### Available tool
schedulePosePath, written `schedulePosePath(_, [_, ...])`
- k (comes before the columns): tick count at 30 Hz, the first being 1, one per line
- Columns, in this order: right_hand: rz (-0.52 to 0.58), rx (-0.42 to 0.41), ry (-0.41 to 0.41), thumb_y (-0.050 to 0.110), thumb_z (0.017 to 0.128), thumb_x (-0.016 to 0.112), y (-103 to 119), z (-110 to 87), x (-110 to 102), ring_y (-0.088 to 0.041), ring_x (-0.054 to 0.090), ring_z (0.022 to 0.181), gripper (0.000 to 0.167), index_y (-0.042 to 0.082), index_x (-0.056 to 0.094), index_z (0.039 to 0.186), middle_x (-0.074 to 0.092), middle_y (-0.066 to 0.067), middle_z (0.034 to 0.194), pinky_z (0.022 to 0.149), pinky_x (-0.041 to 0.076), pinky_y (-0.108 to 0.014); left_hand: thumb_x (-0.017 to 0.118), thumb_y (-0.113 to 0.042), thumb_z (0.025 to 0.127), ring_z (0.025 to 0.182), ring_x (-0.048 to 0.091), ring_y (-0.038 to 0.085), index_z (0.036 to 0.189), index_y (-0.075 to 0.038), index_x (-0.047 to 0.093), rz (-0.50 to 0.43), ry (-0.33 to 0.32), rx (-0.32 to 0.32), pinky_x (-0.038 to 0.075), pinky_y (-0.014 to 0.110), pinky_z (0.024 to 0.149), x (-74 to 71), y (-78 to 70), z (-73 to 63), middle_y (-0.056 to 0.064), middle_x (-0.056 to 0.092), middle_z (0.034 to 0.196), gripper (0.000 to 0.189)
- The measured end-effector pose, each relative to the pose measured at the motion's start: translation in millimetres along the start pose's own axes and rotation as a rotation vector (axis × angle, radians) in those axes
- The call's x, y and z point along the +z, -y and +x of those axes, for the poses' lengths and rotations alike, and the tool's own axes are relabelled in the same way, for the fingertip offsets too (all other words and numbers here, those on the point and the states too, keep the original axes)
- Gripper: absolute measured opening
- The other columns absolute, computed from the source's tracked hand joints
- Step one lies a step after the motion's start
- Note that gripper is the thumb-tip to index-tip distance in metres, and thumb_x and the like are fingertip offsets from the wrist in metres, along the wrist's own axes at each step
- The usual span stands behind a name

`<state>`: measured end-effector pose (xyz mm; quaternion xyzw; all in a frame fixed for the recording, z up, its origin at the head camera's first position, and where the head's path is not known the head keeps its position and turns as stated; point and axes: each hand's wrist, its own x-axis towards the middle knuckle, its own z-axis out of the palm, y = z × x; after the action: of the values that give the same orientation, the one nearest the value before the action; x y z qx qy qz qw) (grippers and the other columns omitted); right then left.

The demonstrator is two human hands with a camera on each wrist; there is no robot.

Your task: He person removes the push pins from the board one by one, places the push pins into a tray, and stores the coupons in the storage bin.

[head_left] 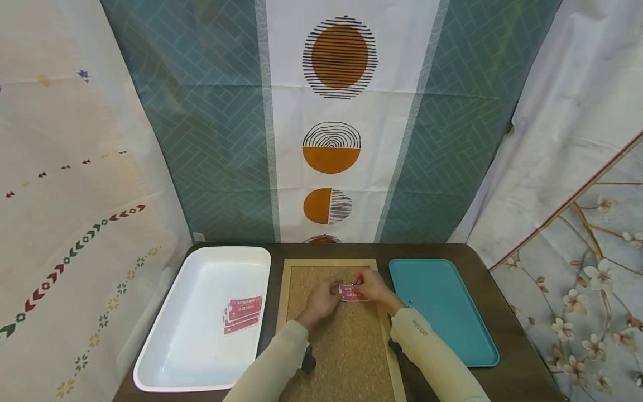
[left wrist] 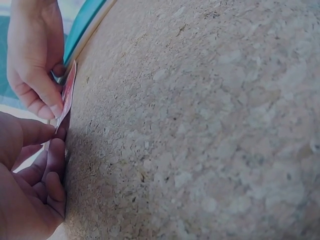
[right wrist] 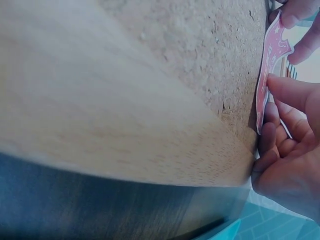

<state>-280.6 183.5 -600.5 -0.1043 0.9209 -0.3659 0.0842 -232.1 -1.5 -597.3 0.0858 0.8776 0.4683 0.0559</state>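
A small red paper coupon (head_left: 354, 297) with white print is held over the upper part of a wood-framed cork board (head_left: 334, 357). My left hand (head_left: 323, 300) pinches the coupon's left end between thumb and finger. From the other side, my right hand (head_left: 373, 286) has its thumb and fingertips together at the coupon's upper edge, its other fingers curled beneath. In the right wrist view the coupon (right wrist: 265, 85) stands slightly bowed, close against the cork. I cannot tell whether a small pin sits between the right fingertips.
On the left stands a white tray (head_left: 176, 335) with several more red coupons (head_left: 243, 312) overlapping in it. A teal tray (head_left: 447, 312) lies to the right, with tiny shiny bits near its left edge. All rest on a dark wooden table (head_left: 522, 363) against hanging cloths.
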Motion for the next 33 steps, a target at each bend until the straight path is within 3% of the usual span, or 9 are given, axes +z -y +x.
schedulePosePath(8, [0.008, 0.011, -0.002, 0.004, 0.083, 0.074, -0.1, -0.2, 0.0, -0.015, 0.052, 0.067, 0.011, 0.003, 0.063, 0.082, 0.056, -0.001, 0.071, 0.058, 0.044, -0.027, 0.067, -0.012, 0.091, 0.09, 0.064, 0.016, 0.125, -0.012, 0.062, -0.005, 0.005, -0.028, 0.054, 0.034, 0.073, -0.1, -0.2, 0.7, 0.008, 0.068, 0.111, 0.034])
schedulePosePath(33, [0.023, 0.001, -0.003, 0.006, 0.082, 0.075, 3.5, -2.7, -1.8, -0.014, 0.053, 0.063, 0.012, 0.003, 0.065, 0.076, 0.059, -0.001, 0.068, 0.055, 0.044, -0.027, 0.067, -0.01, 0.09, 0.092, 0.066, 0.019, 0.125, -0.009, 0.061, -0.022, -0.003, -0.022, 0.054, 0.035, 0.072, 0.7, -0.7, 0.1, 0.011, 0.068, 0.112, 0.035])
